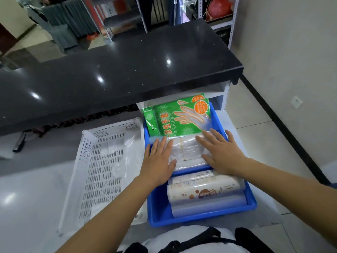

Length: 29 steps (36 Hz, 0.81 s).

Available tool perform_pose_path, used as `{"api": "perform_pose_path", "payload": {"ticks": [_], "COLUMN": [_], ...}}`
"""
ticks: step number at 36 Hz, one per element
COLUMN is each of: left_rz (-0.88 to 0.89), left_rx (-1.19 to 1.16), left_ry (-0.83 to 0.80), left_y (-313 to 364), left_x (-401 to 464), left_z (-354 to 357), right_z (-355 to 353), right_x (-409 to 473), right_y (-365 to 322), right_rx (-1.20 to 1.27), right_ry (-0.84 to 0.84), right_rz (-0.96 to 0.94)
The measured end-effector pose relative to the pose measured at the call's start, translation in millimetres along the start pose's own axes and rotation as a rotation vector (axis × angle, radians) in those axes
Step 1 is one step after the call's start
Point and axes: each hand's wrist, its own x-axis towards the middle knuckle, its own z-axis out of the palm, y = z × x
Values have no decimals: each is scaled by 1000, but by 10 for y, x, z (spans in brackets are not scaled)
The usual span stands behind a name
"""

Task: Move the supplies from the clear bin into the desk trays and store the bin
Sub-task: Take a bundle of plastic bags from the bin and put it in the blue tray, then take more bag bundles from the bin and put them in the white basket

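- The black counter (116, 70) takes up the upper half of my view, glossy with light spots, and its front edge overhangs the lower white surface (32, 198) where I am working.
- On that white surface, left of centre, I see the white perforated basket (102, 161); thin clear plastic lies inside it, and I cannot tell whether anything else is in there.
- Just beside its right edge sit two blue trays, one behind the other. The far blue tray (218, 117) reaches back under the counter; the near blue tray (200, 218) is closest to me.
- In the far tray, green glove packets (175, 117) lie flat at the back, overlapping one another, printed with a hand outline.
- In front of them, in the same tray, lies a flat packet of clear bags (187, 150), touching the green packets' front edge.
- The near tray holds rolls of plastic wrap (204, 190) lying on their sides, across the tray.
- My left hand (158, 161) rests flat on the left part of the clear packet, fingers released and spread, gripping nothing.
- My right hand (220, 152) lies flat on the right part of the same packet, fingers also loose and extended, fingertips at the green packets' edge.
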Motion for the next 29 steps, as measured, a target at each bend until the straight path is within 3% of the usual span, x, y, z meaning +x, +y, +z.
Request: {"api": "perform_pose_path", "payload": {"ticks": [12, 20, 24, 29], "left_rz": [-28, -85, -171, -244], "left_rx": [40, -120, -258, -271], "left_ry": [0, 24, 33, 132], "left_y": [12, 8, 13, -102], "left_x": [0, -63, -438, -1413], "left_z": [16, -118, -271, -350], "right_z": [-4, -119, -346, -625], "right_x": [25, 5, -106, -402], "right_y": [13, -18, -302, -1206], "right_rx": [30, 108, 241, 379], "right_ry": [0, -42, 9, 87], "right_rz": [11, 64, 79, -39]}}
